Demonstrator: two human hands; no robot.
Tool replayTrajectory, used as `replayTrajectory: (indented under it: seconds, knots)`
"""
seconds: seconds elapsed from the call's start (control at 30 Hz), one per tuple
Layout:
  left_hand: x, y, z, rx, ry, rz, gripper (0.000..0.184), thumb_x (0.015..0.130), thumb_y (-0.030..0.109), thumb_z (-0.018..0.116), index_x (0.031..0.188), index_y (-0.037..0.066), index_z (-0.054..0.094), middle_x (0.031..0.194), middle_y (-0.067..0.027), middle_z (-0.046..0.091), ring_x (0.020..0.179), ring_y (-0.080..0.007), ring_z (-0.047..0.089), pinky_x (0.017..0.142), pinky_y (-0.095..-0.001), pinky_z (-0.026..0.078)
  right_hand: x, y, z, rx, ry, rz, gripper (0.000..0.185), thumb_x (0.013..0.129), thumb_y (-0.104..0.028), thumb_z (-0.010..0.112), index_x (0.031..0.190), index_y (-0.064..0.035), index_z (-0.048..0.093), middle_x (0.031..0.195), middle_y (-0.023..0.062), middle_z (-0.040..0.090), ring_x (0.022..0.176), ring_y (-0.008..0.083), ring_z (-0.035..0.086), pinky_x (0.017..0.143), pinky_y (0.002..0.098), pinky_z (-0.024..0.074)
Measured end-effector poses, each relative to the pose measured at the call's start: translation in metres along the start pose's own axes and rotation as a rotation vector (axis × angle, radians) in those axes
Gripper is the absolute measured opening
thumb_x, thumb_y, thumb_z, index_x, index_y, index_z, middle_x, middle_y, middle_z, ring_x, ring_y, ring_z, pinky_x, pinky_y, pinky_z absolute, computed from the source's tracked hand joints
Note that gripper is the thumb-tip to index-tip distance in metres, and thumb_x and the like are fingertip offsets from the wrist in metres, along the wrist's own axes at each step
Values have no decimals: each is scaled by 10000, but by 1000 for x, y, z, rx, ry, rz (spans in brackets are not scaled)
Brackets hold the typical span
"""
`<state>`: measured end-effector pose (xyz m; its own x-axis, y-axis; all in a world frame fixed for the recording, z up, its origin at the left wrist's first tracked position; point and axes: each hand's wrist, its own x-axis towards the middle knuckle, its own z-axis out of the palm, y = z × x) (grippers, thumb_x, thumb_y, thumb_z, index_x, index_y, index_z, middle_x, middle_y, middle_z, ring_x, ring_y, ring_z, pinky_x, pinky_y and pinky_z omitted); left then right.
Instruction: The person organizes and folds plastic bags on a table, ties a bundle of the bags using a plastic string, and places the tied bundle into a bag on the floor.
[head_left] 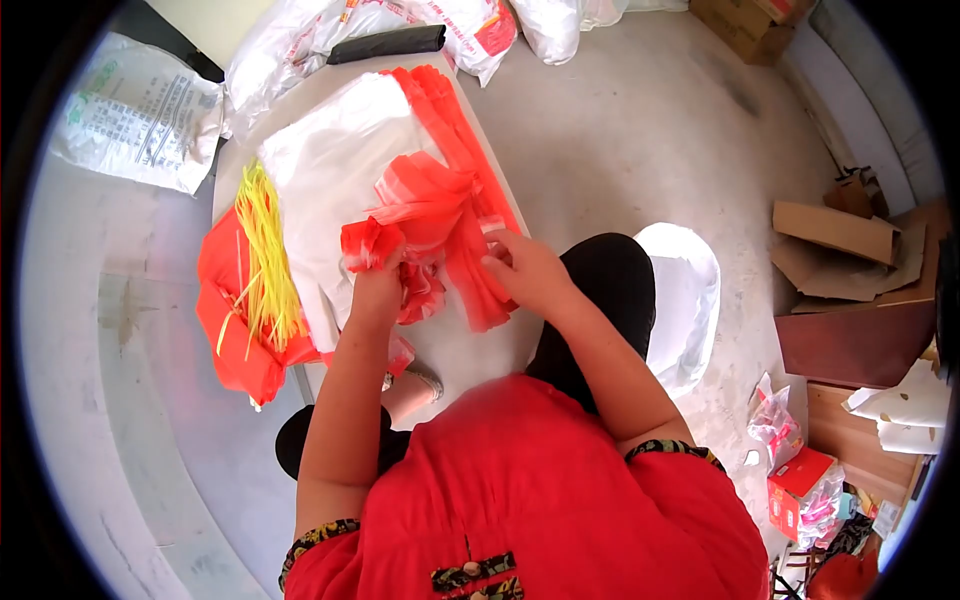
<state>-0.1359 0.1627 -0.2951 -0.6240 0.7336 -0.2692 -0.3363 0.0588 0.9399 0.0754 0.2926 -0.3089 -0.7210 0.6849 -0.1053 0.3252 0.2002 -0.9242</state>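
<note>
Tbl (500, 350) edge, open flr (640, 130) beside; L fingers (393, 262) pinching red plastic (430, 195), R fingers (512, 245) apart

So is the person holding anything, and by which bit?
The left hand grips thin red material by a bunched-up part. The right hand is at the red folds alongside; whether it pinches any can't be told.

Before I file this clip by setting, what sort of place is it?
Probably a workshop or storeroom: thin red sheets and a bundle of yellow strips at a table, and a cardboard box on the floor.
</note>
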Motion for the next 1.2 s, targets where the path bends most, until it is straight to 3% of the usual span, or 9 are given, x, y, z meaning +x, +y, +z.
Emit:
replayTrajectory:
  seconds: [0.23,0.33,0.5,0.63,0.67,0.87,0.97,1.0,1.2]
  knots:
    - [-3,5,3,-42,-5,21,234,1057,225,617,1194,36,607,1051,-43,654,918,-154,614,781,-321,518,-11,-12,23,-204,120,-300,538,932,-259,706,1414,-78,548,1410,185,556,1257,347,592,968,436,535]
    - [2,0,-3,-59,-21,0,225,1057,227,614,1169,31,616,1009,-45,661,894,-164,620,776,-321,518,-13,-18,36,-266,-113,-525,540,912,-153,683,1426,-62,545,1387,178,590,1199,357,626,992,404,527]
    - [11,-11,-28,233,-91,84,237,1053,251,606,1144,34,630,968,-48,668,861,-176,628,751,-315,513,-3,-10,53,34,-254,-449,319,915,-48,639,1231,-44,679,1157,138,682,1047,306,682,899,390,558]
    - [4,1,-27,59,-140,-127,300,1054,259,594,1254,37,623,1064,-67,687,953,-203,656,806,-333,535,5,-49,34,419,-194,-170,277,931,-24,599,1190,-25,697,1090,114,703,998,259,687,880,367,556]
    - [5,3,-26,48,-179,-154,324,1053,261,593,1287,38,619,1095,-72,692,990,-209,663,831,-339,543,9,-58,30,459,-251,-114,257,975,-65,594,1212,-24,684,1162,75,690,1038,157,672,881,309,552]
    - [1,1,-32,-90,-233,-134,467,1042,251,622,1448,44,521,1362,-91,617,1255,-213,603,1038,-368,508,33,-74,42,382,-233,-316,330,1028,-178,594,1319,-23,613,1229,85,640,1028,163,656,890,297,553]
    - [-10,15,-23,192,-353,0,434,999,225,629,1388,40,577,1275,-71,670,1141,-204,646,961,-372,536,32,-93,28,439,-299,-197,381,1010,-207,594,1338,-14,584,1197,156,679,1073,255,673,929,369,538]
    - [-11,18,-18,237,-338,-24,428,956,154,644,1366,43,594,1264,-70,675,1144,-199,643,954,-367,536,38,-92,27,267,-309,-327,487,1058,-330,539,1453,-48,500,1197,115,659,1013,209,671,805,355,578]
    - [-8,18,-5,381,-180,-5,469,929,109,745,1366,32,595,1284,-80,666,1166,-217,638,968,-355,530,29,-118,37,-530,-234,-527,672,953,-470,654,1496,-104,505,1140,159,691,961,329,677,782,453,560]
